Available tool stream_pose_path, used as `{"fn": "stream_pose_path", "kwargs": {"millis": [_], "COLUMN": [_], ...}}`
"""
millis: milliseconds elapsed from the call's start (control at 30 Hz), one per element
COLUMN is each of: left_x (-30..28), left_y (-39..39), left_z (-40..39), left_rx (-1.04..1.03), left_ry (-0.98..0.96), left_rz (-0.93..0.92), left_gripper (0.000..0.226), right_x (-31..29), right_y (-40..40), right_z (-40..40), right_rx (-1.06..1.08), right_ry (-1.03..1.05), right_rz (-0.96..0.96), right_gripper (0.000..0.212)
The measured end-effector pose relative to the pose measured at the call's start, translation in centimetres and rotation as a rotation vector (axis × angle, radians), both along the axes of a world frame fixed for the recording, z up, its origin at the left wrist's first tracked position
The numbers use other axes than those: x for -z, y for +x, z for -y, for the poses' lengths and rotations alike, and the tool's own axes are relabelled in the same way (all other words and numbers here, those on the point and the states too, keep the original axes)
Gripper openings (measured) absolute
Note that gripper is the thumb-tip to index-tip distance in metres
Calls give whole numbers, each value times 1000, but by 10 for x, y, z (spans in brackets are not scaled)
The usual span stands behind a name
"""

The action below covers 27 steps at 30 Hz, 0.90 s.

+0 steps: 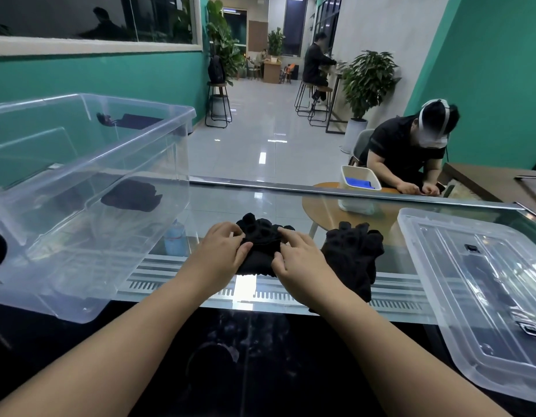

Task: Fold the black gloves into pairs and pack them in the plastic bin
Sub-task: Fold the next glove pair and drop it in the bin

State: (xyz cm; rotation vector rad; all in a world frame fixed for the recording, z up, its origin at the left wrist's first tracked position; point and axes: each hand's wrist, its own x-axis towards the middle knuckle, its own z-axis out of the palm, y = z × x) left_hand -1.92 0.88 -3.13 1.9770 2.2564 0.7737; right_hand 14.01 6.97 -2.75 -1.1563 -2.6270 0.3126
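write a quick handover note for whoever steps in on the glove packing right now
Left hand and right hand: both grip the black gloves mid-fold on the glass table.
More gloves lie loose just to the right.
Plastic bin at left already holds a folded pair; its lid lies at right.
Left: finish this fold, bin it, then fold and pack the loose gloves.
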Motion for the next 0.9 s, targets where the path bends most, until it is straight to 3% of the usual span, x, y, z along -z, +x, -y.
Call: {"fn": "stream_pose_path", "kwargs": {"millis": [100, 200, 333, 433, 533, 633, 700, 800, 900], "left_x": [-3, -6, -4, -2, -6, -13, -15, -13, -9], "left_y": [-2, 0, -1, -4, -7, -12, -12, -12, -14], "left_z": [-2, -1, -1, -3, 2, 15, 19, 16, 13], "left_rx": [35, 52, 90, 119, 177, 267, 283, 258, 258], "left_ry": [35, 59, 189, 139, -1, -282, -313, -184, -99], "left_rz": [36, 108, 58, 68, 65, 13, -48, -98, -117], "left_gripper": [30, 31, 16, 15, 33, 76, 93, 74, 55], "right_x": [-4, -6, -11, -10, -9, -9, -9, -10, -13], "right_y": [0, 1, 5, 4, 4, 6, 9, 14, 17], "right_z": [1, 2, 6, 7, 3, 2, 3, 7, 9], "right_rx": [-48, -71, -42, -70, -68, -123, -157, -177, -185], "right_ry": [-33, -97, -158, -116, -84, -84, -86, -82, -92], "right_rz": [9, -117, -211, -176, -126, -64, -31, 18, 33], "right_gripper": [31, 19, 36, 31, 34, 43, 55, 74, 78]}}
